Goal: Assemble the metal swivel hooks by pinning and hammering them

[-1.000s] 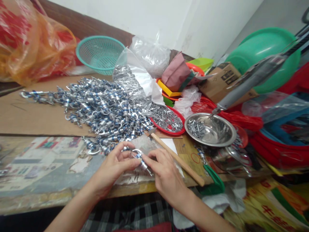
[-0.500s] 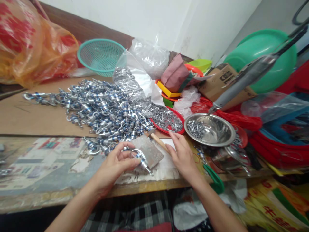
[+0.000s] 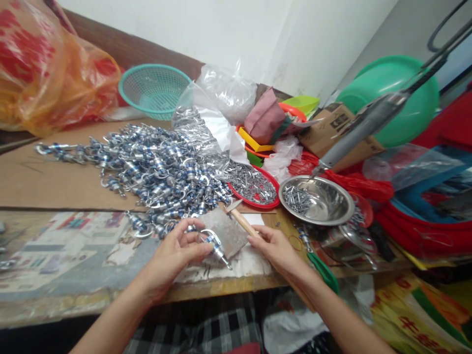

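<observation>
My left hand (image 3: 186,248) pinches a silver hook bolt (image 3: 217,244) with blue bands between thumb and fingers. Its threaded end points down and to the right, over the front corner of a flat grey metal block (image 3: 223,228). My right hand (image 3: 271,246) is closed round the wooden handle of a small hammer (image 3: 244,223). The hammer's head sits over the block's back right edge; whether it touches is hard to tell. Just behind my left hand lies a large heap of similar hook bolts (image 3: 158,167).
Behind the block stands a red tray (image 3: 277,189) of small metal parts. Right of it is a steel bowl (image 3: 332,201) holding pins, with a grey hanging tool (image 3: 354,140) above. A teal basket (image 3: 155,91) and plastic bags (image 3: 228,91) stand at the back.
My right hand has closed round the hammer handle and drawn back slightly, and the hammer has been lifted and turned. My left hand keeps its hold on the hook bolt, almost unmoved.
</observation>
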Motion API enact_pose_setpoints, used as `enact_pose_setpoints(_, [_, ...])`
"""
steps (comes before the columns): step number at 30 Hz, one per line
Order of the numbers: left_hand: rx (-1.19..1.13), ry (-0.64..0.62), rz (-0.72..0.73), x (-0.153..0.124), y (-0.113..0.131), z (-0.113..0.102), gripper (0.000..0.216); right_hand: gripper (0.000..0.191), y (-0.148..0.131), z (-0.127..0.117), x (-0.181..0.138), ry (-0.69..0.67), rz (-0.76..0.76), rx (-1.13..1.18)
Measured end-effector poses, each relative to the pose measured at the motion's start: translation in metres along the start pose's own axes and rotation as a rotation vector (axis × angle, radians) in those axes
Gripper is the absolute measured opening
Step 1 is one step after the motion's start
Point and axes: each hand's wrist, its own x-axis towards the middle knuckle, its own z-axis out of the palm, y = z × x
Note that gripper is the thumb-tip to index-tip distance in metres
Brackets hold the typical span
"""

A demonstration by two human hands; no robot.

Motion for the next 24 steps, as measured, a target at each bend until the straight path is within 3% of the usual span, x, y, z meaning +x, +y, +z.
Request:
enact_pose_setpoints(4, [-0.004, -0.009, 0.008, 0.000, 0.000, 0.001, 0.035, 0.037, -0.015, -0.008, -0.021, 0.253, -0.204, -0.219])
enact_pose_setpoints(9, [-0.008, -0.017, -0.004, -0.001, 0.000, -0.001, 0.037, 0.049, -0.037, -0.015, -0.062, 0.159, -0.463, -0.430])
enact_pose_setpoints(12, [-0.005, -0.032, -0.006, -0.001, 0.000, -0.001, 0.040, 0.059, -0.039, -0.012, -0.073, 0.244, -0.530, -0.428])
enact_pose_setpoints(17, [0.016, -0.011, -0.007, -0.001, 0.002, -0.002, 0.044, 0.053, -0.033, -0.004, -0.071, 0.114, -0.467, -0.508])
enact_pose_setpoints(21, [0.015, -0.015, -0.005, 0.001, 0.000, -0.002, 0.043, 0.055, -0.033, -0.001, -0.067, 0.209, -0.493, -0.431])
enact_pose_setpoints(24, [0.016, -0.017, 0.003, 0.001, -0.001, 0.003, 0.042, 0.049, -0.035, 0.000, -0.061, 0.095, -0.437, -0.416])
